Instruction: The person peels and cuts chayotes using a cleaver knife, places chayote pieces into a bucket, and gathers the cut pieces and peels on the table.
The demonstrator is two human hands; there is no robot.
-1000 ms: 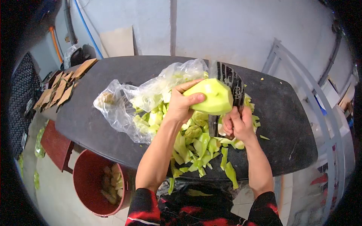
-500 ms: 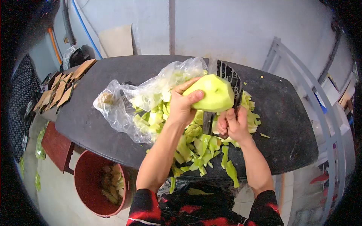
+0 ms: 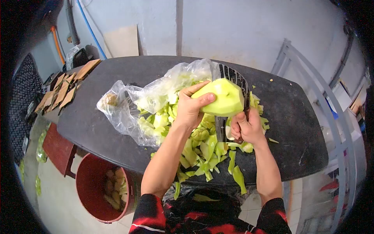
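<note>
The left grip (image 3: 191, 108) is closed around the rear of a peeled green fruit (image 3: 224, 99), thumb on top. The fruit extends from this grip toward the right grip (image 3: 247, 126), which is closed around the handle of a broad knife (image 3: 232, 74). The blade stands beyond the fruit's right end; blade contact cannot be determined. Peelings (image 3: 198, 156) lie on the worktop (image 3: 294, 132) beneath and between both grips, with long strips nearer the wearer, below the right grip. A clear plastic bag (image 3: 126, 117) lies left of the left grip. A red bucket (image 3: 83, 187) stands lower, left of the left grip.
</note>
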